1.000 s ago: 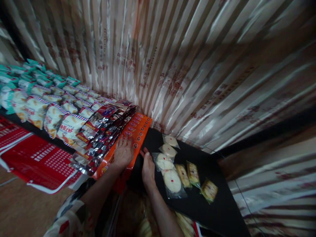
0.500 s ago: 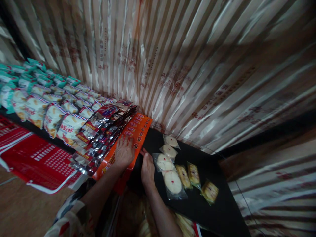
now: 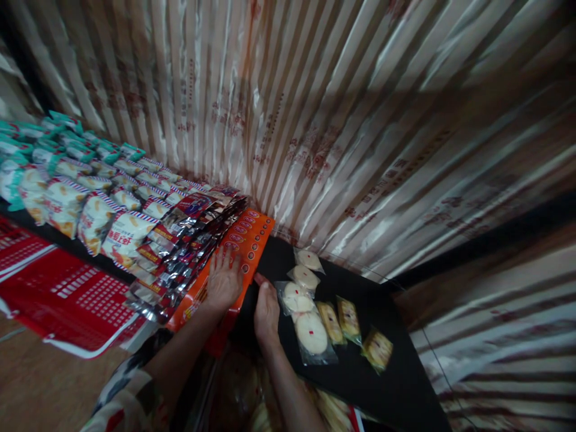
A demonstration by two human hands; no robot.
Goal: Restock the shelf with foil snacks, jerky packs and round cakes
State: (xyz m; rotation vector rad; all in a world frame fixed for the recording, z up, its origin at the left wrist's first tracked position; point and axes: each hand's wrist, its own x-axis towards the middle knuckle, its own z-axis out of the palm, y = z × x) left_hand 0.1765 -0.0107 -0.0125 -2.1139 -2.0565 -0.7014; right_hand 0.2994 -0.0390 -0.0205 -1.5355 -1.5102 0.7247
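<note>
My left hand (image 3: 225, 281) lies flat on an orange printed box (image 3: 246, 231), its fingers stretched toward the back wall. The box stands at the end of a row of dark red, shiny snack packets (image 3: 191, 234). On the black shelf (image 3: 324, 378), just right of the box, my right hand (image 3: 267, 309) rests on its edge with straight fingers and nothing visible in it. Close beside it are several round white wrapped flatbreads (image 3: 311, 332). Three yellowish wrapped pieces (image 3: 348, 316) lie farther right.
White snack bags (image 3: 128, 234) and green-topped bags (image 3: 67, 141) fill the shelf's left side. Red plastic baskets (image 3: 72, 300) stand below at the left. Striped plastic sheeting (image 3: 315, 120) covers the wall behind. Pale wrapped goods (image 3: 330, 409) sit under the shelf.
The view has shifted slightly, so most things appear a little farther left. Both hands keep nearly the same places by the orange box.
</note>
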